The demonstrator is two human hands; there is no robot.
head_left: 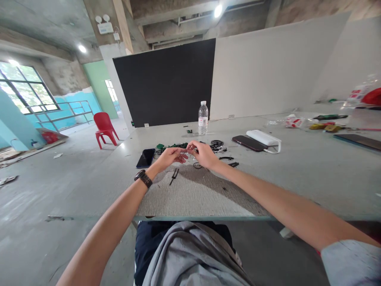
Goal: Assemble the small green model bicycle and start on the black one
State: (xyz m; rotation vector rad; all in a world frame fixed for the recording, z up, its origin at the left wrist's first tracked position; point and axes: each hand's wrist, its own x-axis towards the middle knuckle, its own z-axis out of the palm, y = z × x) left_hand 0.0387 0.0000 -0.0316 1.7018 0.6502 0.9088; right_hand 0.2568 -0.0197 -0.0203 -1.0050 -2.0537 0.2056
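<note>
My left hand (172,156), with a dark watch (143,178) on its wrist, meets my right hand (203,153) fingertip to fingertip above the table. Both hands are closed in a pinch. Whatever sits between the fingers is too small to make out. Just behind them lies a pile of small parts with a green circuit board (160,146) and a coil of black cable (217,143). A thin black forked piece (174,176) rests nearer to me, below my left hand. Short black pieces (233,164) lie to the right of my right hand.
A dark phone (145,158) lies left of my hands. Behind stands a water bottle (203,119). To the right are another phone (249,143) and a white power bank (263,138) with a strap. A black panel (166,85) rises at the table's back.
</note>
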